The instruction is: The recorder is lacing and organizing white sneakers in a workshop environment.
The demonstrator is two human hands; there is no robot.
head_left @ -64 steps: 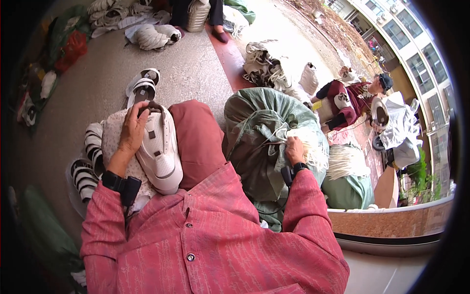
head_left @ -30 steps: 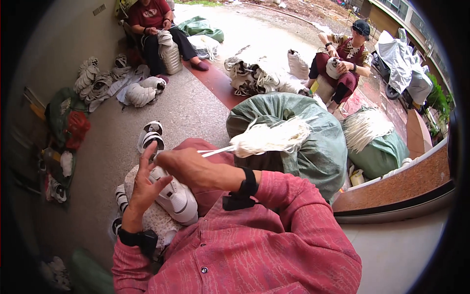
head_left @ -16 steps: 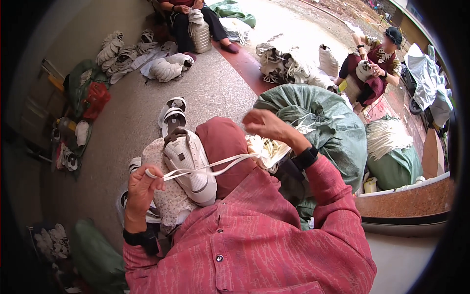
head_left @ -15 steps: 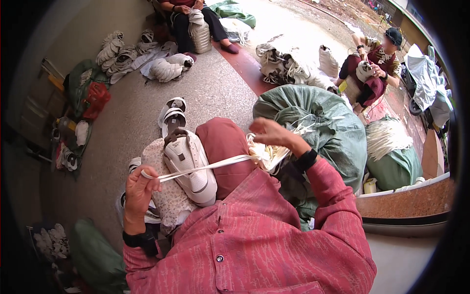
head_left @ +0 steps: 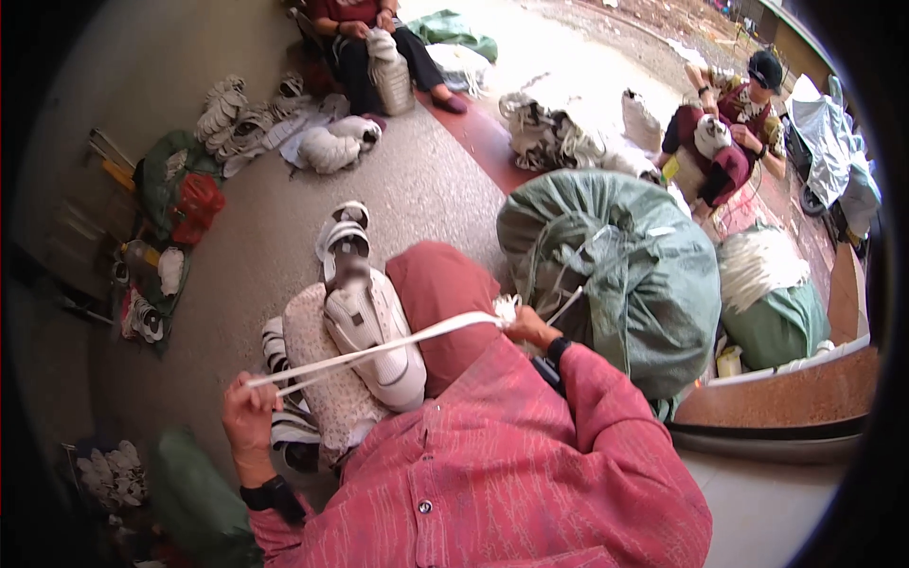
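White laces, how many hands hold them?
2: the left hand pinches the long white laces beside the floral cloth; the right hand grips their bunched end by the reddish trouser leg.

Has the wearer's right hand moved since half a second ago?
Yes. Judged against the green sack, the right hand has moved down the picture, now lower along the sack's left side.

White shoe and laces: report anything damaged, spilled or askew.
Nothing stands out. The white shoe shows no visible damage, though fine marks are too blurred to tell. The white laces run across it between the left hand and right hand; no spill shows.
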